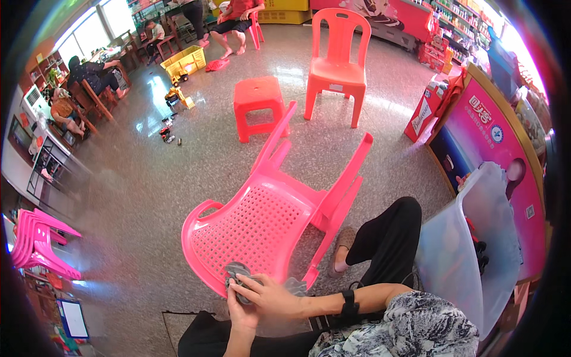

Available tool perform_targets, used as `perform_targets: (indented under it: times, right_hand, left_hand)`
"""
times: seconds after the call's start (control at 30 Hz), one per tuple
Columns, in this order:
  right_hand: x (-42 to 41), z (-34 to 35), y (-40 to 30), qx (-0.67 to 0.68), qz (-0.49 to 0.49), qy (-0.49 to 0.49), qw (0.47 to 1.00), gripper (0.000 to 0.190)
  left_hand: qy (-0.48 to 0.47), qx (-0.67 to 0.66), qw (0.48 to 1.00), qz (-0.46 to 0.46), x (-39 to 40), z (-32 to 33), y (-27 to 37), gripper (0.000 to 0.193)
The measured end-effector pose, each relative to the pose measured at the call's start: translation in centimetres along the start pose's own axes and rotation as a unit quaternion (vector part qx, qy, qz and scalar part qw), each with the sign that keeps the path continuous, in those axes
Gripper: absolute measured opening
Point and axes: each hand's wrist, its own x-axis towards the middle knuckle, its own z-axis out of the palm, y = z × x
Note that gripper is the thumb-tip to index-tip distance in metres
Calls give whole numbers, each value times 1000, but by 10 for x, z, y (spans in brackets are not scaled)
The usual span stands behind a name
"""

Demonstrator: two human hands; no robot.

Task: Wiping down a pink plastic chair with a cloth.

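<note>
A pink plastic chair (254, 223) with a perforated panel lies tipped on the floor, its legs pointing up and to the right. Both my hands meet at the near edge of its perforated part. My right hand (272, 296) presses a crumpled grey cloth (238, 270) with its fingers. Beneath and beside it, my left hand (243, 308) holds the same cloth from below. Part of the cloth lies on the panel's rim, and my fingers cover the rest.
A red stool (256, 93) and an orange-red chair (339, 71) stand beyond. To the right are a translucent plastic bin (450, 259) and a beer carton (424, 111). Stacked pink chairs (42, 245) stand left. Toy vehicles (178, 98) lie near a yellow crate (183, 62). Several people sit farther back.
</note>
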Motion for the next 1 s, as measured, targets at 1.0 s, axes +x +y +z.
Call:
perform_targets:
  times: [1.0]
  right_hand:
    - [151, -29, 157, -157, 3, 12, 988, 19]
  left_hand:
    - [42, 158, 966, 202, -2, 16, -9, 62]
